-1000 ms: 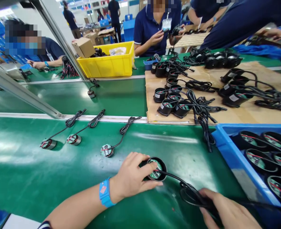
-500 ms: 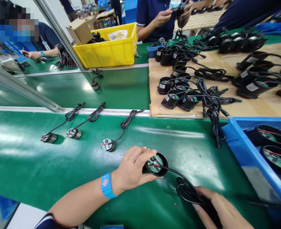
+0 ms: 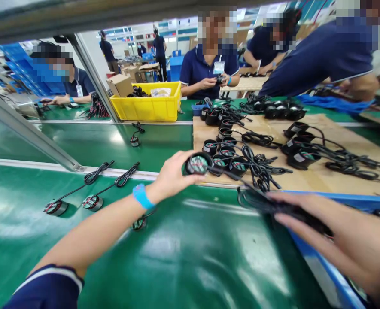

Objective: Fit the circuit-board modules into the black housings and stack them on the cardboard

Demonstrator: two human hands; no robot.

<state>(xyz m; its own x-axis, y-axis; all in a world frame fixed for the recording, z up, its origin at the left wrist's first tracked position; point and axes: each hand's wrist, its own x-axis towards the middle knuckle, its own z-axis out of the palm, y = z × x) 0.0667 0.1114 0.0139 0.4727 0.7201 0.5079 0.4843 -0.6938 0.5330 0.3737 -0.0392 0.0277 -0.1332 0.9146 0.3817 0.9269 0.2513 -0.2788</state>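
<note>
My left hand grips a round black housing by its side; a green circuit board shows in its open end. A black cable runs from the housing to my right hand, whose fingers are closed around the coiled cable bundle, blurred by motion. The housing is held up near the front edge of a cardboard sheet, close to several similar black housings standing there with coiled cables. On the green table, a motor is partly covered by my left forearm.
Two motors with cables lie at left. A blue crate is under my right hand. Behind are a metal post, a yellow bin, another motor and several people working.
The view has tilted up. My left hand has carried the housing forward to the cardboard's edge. My right hand has moved forward and right with the cable bundle, over the blue crate.
</note>
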